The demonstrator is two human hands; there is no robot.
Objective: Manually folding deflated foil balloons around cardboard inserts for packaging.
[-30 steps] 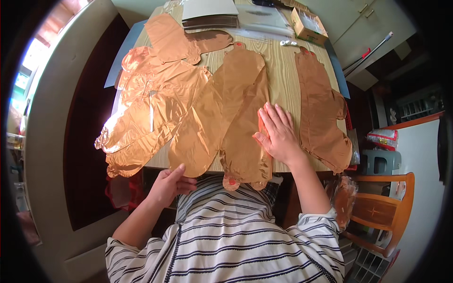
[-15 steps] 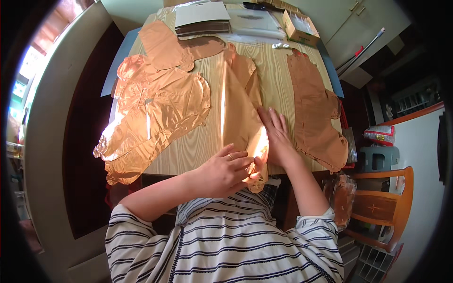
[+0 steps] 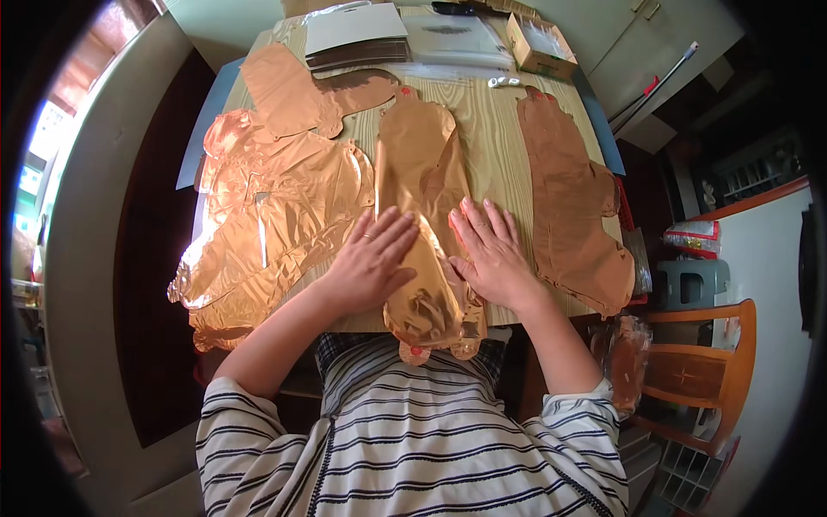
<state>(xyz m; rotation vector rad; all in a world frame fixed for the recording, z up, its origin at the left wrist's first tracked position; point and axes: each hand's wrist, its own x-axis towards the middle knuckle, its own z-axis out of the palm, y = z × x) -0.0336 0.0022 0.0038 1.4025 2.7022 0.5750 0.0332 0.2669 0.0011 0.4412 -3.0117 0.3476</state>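
Note:
A flat copper-coloured foil balloon (image 3: 422, 142) lies lengthwise in front of me, its near end reaching over the table's front edge. My left hand (image 3: 370, 263) rests with fingers stretched on its left side. On its right side lies my right hand (image 3: 491, 258), fingers spread and palm down. Both hands press the foil and grip nothing. Small tabs with red spots show at the balloon's two ends. To the left, a pile of shiny, creased foil balloons (image 3: 284, 202) sits close to my left hand. Another flat foil balloon (image 3: 568, 189) lies right of my right hand.
Along the far side of the wooden table (image 3: 491, 142) are a stack of white and dark cards (image 3: 357, 33), clear plastic sleeves (image 3: 457, 39) and a cardboard box (image 3: 541, 47). Small white objects (image 3: 504, 83) lie before them. A wooden chair (image 3: 689, 375) and grey stool (image 3: 693, 283) stand right.
The middle balloon's raised, folded foil now lies flat toward me. My left hand has left the near end and moved up and left, its fingers opening; my right hand stays on the right side.

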